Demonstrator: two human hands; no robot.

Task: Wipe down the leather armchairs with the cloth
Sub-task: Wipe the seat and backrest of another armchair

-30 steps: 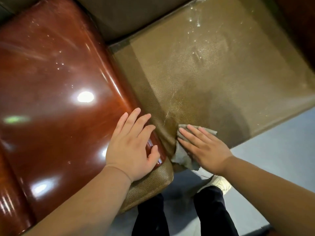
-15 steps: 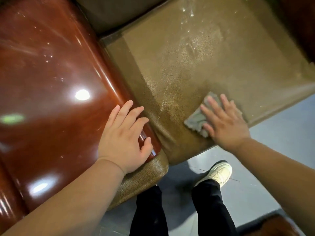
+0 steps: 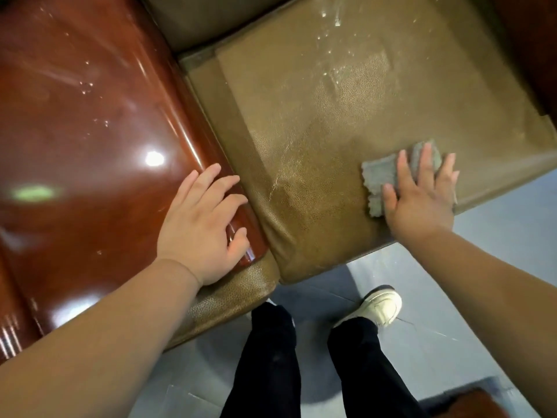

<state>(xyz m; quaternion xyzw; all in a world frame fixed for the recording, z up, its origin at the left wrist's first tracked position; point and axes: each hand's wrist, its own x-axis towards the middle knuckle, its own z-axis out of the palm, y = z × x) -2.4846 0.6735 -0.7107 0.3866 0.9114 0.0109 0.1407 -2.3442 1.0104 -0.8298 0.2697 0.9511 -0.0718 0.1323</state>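
The grey cloth lies flat on the olive-brown leather seat cushion, near the cushion's front edge. The right hand presses it down with straight, spread fingers, palm on the cloth. Beyond the cloth, farther back on the cushion, pale specks and smears show. Beside the cushion, the left hand rests flat, fingers relaxed and holding nothing, on the glossy red-brown wooden armrest. In front of the cushion, black trouser legs and a white shoe stand on grey floor.
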